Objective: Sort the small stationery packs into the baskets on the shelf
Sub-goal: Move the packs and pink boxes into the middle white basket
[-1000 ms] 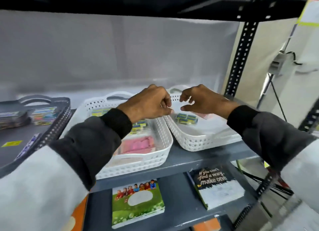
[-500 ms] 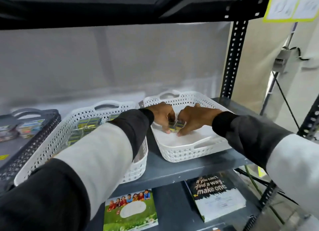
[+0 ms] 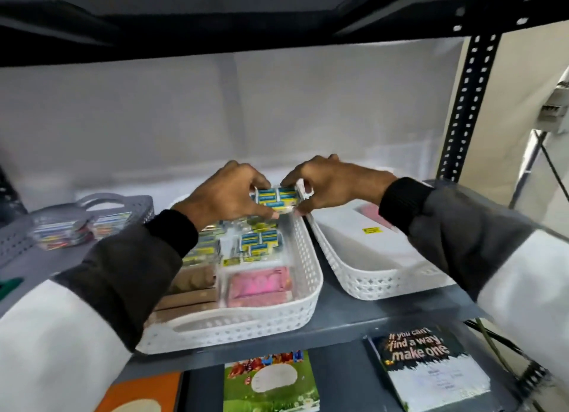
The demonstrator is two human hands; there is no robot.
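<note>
Both hands hold one small clear pack of blue-and-yellow boxes (image 3: 277, 198) above the far end of the middle white basket (image 3: 304, 276). My left hand (image 3: 228, 196) grips its left side and my right hand (image 3: 332, 184) pinches its right edge. Under it the basket holds more blue-and-yellow packs (image 3: 260, 242), a pink pack (image 3: 258, 284) and brown items (image 3: 191, 288). The right white basket (image 3: 385, 281) is nearly bare, with a pink item (image 3: 374, 212) partly hidden by my right sleeve.
A grey basket (image 3: 123, 204) with colourful packs stands at the left on the grey shelf (image 3: 354, 316). A black perforated upright (image 3: 462, 104) rises at the right. Booklets (image 3: 431, 365) lie on the shelf below. The upper shelf hangs close overhead.
Both hands came out of the right basket holding the pack and shifted left, over the middle basket. The view swung left as well.
</note>
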